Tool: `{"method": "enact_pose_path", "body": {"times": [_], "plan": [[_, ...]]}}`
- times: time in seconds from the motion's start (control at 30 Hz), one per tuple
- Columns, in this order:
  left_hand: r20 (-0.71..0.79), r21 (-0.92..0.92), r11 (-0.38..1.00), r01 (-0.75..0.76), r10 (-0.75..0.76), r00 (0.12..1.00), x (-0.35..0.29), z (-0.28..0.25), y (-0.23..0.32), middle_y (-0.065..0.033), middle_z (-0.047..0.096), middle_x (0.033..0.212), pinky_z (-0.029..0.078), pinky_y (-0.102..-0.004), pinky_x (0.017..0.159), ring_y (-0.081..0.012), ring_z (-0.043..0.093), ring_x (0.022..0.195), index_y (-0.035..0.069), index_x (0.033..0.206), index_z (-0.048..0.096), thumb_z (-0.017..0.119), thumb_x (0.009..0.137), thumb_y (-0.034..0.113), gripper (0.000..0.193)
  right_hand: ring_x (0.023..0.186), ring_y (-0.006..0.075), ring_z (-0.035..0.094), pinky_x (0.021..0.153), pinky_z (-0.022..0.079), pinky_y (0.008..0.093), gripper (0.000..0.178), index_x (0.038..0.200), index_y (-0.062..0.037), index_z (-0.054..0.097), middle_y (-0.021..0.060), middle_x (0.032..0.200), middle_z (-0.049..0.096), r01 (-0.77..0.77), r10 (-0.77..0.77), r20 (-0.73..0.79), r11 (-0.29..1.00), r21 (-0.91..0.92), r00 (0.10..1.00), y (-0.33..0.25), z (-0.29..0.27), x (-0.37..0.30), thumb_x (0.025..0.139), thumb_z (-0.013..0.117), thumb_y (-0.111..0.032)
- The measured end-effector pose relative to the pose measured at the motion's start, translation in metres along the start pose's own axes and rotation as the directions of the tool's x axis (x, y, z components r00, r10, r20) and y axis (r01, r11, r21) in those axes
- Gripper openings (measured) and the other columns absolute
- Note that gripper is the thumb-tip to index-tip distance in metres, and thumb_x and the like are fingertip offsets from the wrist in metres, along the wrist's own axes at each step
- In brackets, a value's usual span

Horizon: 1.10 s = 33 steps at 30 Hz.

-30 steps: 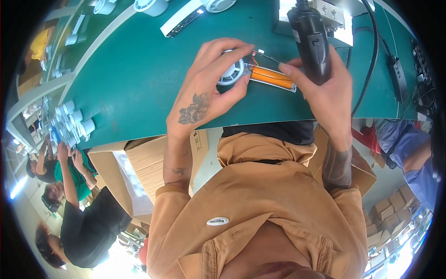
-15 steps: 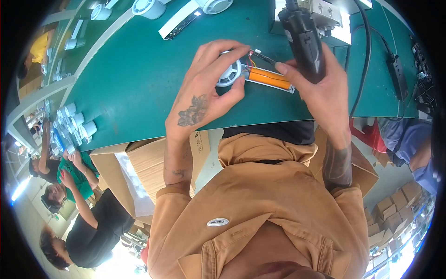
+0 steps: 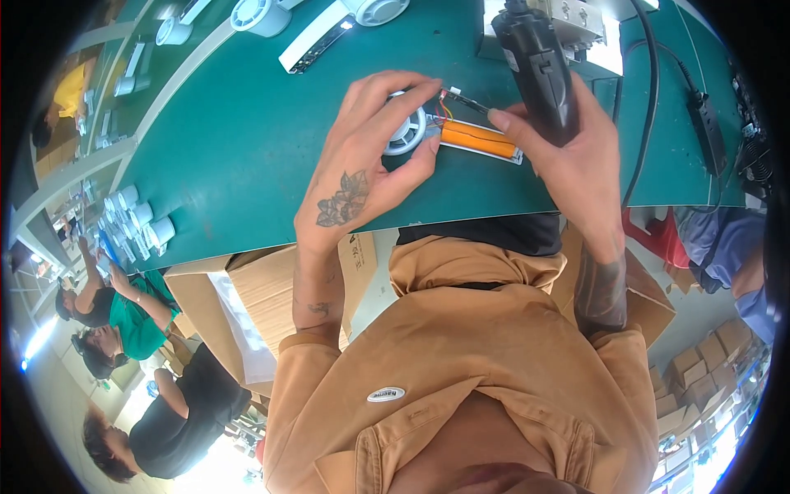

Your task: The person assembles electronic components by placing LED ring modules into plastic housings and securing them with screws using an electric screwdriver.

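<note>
A handheld fan with a round white grille [image 3: 406, 136] lies with its handle opened, showing an orange battery [image 3: 479, 138] and thin coloured wires. My left hand [image 3: 366, 144] curls around the fan head with its fingertips at one end of a narrow dark circuit board [image 3: 467, 100]. At the board's other end, the thumb and a finger of my right hand [image 3: 576, 165] are closed on it. A black corded electric tool [image 3: 539, 78], likely an electric screwdriver, overlaps the right hand and hides several fingers; whether they grip it cannot be told.
More white fans, one with its handle opened [image 3: 317, 43], lie at the far side of the green table [image 3: 247, 173]. A metal box [image 3: 605, 49] and black cables stand far right. White parts [image 3: 136, 218] crowd the left. A cardboard box [image 3: 255, 305] sits below the edge; co-workers are at left.
My hands, the fan and the board stay nearly as they were. At the left, co-workers have shifted their arms and posture. The view has moved very slightly.
</note>
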<state>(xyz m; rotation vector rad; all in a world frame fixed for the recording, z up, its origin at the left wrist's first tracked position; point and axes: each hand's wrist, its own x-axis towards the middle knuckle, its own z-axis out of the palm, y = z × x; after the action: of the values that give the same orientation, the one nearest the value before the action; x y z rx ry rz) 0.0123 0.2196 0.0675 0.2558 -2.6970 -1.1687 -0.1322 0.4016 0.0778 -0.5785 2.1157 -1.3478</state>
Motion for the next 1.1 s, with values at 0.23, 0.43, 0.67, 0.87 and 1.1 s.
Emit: {"method": "enact_pose_path", "body": {"times": [0.23, 0.43, 0.67, 0.87, 1.1], "plan": [[-0.042, -0.084, 0.995, 0.052, -0.055, 0.998, 0.002, -0.004, 0.004, -0.0133, 0.061, 0.126, 0.047, -0.0390, 0.099, -0.0329, 0.056, 0.119, 0.002, 0.120, 0.067, 0.067, 0.091, 0.010, 0.031, 0.081, 0.0123, 0.068, 0.075, 0.054, 0.0285, 0.043, 0.117, -0.0008, 0.062, 0.0073, 0.088, 0.072, 0.074, -0.073, -0.041, 0.997, 0.017, 0.996, -0.004, 0.000, -0.005, 0.083, 0.084, -0.015], [-0.171, -0.081, 0.993, 0.085, -0.098, 0.980, -0.002, 0.008, 0.005, -0.0131, 0.063, 0.123, 0.046, -0.0428, 0.103, -0.0356, 0.056, 0.126, 0.003, 0.105, 0.070, 0.068, 0.091, 0.008, 0.014, 0.084, 0.0140, 0.071, 0.078, 0.056, 0.0299, 0.050, 0.126, -0.0011, 0.059, 0.0089, 0.090, 0.074, 0.036, -0.032, -0.058, 0.996, 0.077, 0.998, -0.004, 0.001, -0.009, 0.083, 0.083, -0.014], [-0.105, -0.040, 0.990, 0.133, -0.136, 0.985, 0.005, 0.004, 0.009, -0.0116, 0.064, 0.119, 0.045, -0.0433, 0.103, -0.0359, 0.054, 0.127, 0.003, 0.099, 0.071, 0.072, 0.087, 0.008, 0.012, 0.086, 0.0125, 0.069, 0.078, 0.054, 0.0284, 0.045, 0.122, -0.0008, 0.059, 0.0076, 0.091, 0.073, 0.013, -0.010, -0.023, 0.994, 0.112, 1.000, -0.001, -0.002, -0.008, 0.084, 0.082, -0.012], [-0.077, -0.080, 0.984, 0.158, -0.164, 0.983, 0.008, 0.004, 0.010, -0.0102, 0.065, 0.118, 0.044, -0.0428, 0.104, -0.0346, 0.054, 0.128, 0.004, 0.098, 0.070, 0.072, 0.088, 0.009, 0.011, 0.088, 0.0157, 0.073, 0.079, 0.056, 0.0302, 0.049, 0.126, -0.0005, 0.058, 0.0110, 0.092, 0.075, 0.033, -0.031, -0.017, 0.991, 0.131, 0.999, 0.002, -0.001, -0.008, 0.084, 0.082, -0.011], [-0.106, -0.103, 0.986, 0.133, -0.143, 0.984, 0.008, 0.005, 0.009, -0.0096, 0.064, 0.109, 0.046, -0.0433, 0.100, -0.0340, 0.055, 0.123, 0.003, 0.093, 0.068, 0.072, 0.086, 0.010, 0.011, 0.086, 0.0162, 0.073, 0.078, 0.056, 0.0308, 0.049, 0.126, 0.0005, 0.057, 0.0115, 0.091, 0.074, 0.058, -0.057, -0.020, 0.993, 0.102, 0.998, -0.003, -0.001, -0.008, 0.085, 0.081, -0.010]]}}
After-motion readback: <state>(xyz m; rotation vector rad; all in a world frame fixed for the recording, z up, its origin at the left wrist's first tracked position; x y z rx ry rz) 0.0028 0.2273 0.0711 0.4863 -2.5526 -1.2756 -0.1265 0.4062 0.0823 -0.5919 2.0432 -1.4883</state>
